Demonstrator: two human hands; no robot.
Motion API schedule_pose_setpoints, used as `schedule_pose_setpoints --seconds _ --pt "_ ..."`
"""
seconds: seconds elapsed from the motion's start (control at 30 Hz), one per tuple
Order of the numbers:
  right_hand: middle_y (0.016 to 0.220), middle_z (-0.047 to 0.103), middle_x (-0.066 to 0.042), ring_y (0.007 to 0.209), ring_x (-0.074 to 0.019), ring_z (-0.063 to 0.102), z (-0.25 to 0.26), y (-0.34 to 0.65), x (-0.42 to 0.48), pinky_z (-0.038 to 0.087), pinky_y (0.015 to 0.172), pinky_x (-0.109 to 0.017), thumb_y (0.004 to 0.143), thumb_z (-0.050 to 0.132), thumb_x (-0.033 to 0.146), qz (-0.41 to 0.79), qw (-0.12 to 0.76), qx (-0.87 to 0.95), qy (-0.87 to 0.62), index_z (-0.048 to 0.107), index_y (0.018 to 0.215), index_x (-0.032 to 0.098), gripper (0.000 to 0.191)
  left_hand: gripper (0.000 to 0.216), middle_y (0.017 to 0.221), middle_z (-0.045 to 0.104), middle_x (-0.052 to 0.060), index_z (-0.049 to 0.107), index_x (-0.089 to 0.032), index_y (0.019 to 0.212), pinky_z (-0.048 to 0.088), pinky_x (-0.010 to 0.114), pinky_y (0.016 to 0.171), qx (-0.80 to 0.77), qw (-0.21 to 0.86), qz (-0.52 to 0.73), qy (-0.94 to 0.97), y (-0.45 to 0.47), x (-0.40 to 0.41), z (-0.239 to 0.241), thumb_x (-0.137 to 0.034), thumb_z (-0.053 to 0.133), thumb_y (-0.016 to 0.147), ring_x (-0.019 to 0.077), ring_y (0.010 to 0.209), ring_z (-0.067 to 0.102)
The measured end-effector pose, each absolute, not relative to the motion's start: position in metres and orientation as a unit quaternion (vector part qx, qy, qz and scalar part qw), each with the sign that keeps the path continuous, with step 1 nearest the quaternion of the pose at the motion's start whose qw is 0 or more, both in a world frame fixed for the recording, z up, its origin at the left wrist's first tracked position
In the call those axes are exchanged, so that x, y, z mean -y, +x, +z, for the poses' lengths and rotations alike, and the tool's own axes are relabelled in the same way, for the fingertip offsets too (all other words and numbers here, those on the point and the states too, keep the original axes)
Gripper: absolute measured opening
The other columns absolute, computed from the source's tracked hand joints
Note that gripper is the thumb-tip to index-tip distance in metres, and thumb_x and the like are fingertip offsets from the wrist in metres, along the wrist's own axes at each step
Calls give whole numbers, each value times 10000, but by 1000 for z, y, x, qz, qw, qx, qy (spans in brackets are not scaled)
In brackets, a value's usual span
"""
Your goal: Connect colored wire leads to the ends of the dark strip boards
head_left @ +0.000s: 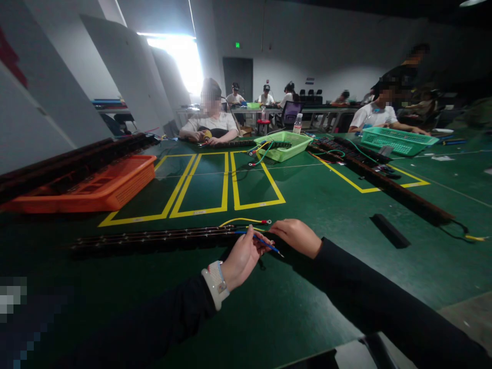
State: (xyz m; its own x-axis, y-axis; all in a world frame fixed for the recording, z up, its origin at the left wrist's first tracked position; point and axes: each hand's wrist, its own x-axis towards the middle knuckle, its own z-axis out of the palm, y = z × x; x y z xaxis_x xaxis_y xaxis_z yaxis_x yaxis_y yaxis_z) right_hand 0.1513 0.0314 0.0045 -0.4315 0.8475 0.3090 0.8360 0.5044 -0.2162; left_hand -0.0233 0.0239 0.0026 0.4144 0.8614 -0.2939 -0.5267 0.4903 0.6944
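A long black strip (154, 242) with thin wires and small shiny contacts along it lies across the table in front of me. Several coloured wires leave its right end. My left hand (243, 260), palm up, has its fingers closed around a blue wire (275, 248) whose bare metal tip points down to the right. Just right of it, the fingertips of my right hand (298, 237) pinch the end of a yellow-green wire (260, 229), partly hidden by the fingers. Behind both hands a yellow wire (240, 220) with a red-collared ring terminal (266, 222) lies loose.
An orange basket (134, 179) holding long black strips stands left. Farther back are a light green basket (286, 148) and a teal basket (400, 141). Yellow tape outlines (200, 211) mark the green table. A short black piece (389, 230) lies right. People sit across the table.
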Motion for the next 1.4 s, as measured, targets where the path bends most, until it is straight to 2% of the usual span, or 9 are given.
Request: schedule_pose_setpoints --seconds 0.17,0.37,0.5,0.63,0.73,0.87,1.03,1.23,1.4 --pt "659 627 -26 595 -120 579 7 148 -28 365 567 -221 927 463 305 -44 91 863 -494 634 783 161 265 343 682 613 72 533 -129 704 470 311 717 -321 802 430 261 -23 -24 2 -346 372 916 159 699 601" --pt "773 614 -73 725 -159 544 22 160 -24 380 666 -275 947 374 401 -105 241 878 -399 633 980 142 368 327 664 595 51 527 -135 706 474 298 703 -316 808 433 245 -25 -25 -3 -375 413 896 150 673 594" --pt "707 579 -54 654 -157 502 27 159 -17 357 614 -297 880 415 561 -130 218 942 -220 593 1066 119 511 317 669 585 37 536 -140 713 467 264 670 -337 809 419 235 -26 -26 -4 -399 453 875 127 638 572" --pt "697 570 -32 626 -137 490 25 153 -14 358 598 -289 926 434 286 -167 178 952 -184 593 1026 125 248 336 658 576 28 541 -142 698 460 246 657 -330 811 421 236 -26 -26 -3 -404 439 882 116 630 561" --pt "674 564 -30 628 -139 497 22 153 -17 386 598 -282 925 375 149 -158 206 939 -227 587 1055 123 250 336 706 611 58 578 -127 731 472 282 726 -325 810 425 238 -25 -26 -1 -387 434 888 140 702 590" --pt "734 591 -54 679 -151 537 15 155 -22 443 642 -282 933 383 181 -103 274 893 -343 580 1104 133 265 322 800 654 116 621 -94 816 471 330 782 -296 822 402 274 -25 -25 1 -371 468 876 185 791 620" --pt "799 630 -60 722 -140 575 8 152 -26 461 676 -255 924 432 199 -24 295 862 -412 624 989 145 210 341 745 652 116 606 -94 721 468 321 739 -255 826 348 362 -27 -21 3 -385 491 857 201 754 631" --pt "685 607 -39 651 -129 548 9 151 -23 419 632 -238 835 488 81 -1 176 916 -360 643 786 139 172 424 617 631 93 607 -116 655 441 261 600 -234 812 255 469 -28 -17 7 -458 453 854 166 599 605" --pt "797 650 -51 734 -138 578 10 149 -22 414 676 -247 815 519 86 43 118 934 -334 651 974 163 221 490 601 645 99 637 -128 609 425 253 589 -223 782 180 554 -28 -12 11 -483 410 859 166 590 604"
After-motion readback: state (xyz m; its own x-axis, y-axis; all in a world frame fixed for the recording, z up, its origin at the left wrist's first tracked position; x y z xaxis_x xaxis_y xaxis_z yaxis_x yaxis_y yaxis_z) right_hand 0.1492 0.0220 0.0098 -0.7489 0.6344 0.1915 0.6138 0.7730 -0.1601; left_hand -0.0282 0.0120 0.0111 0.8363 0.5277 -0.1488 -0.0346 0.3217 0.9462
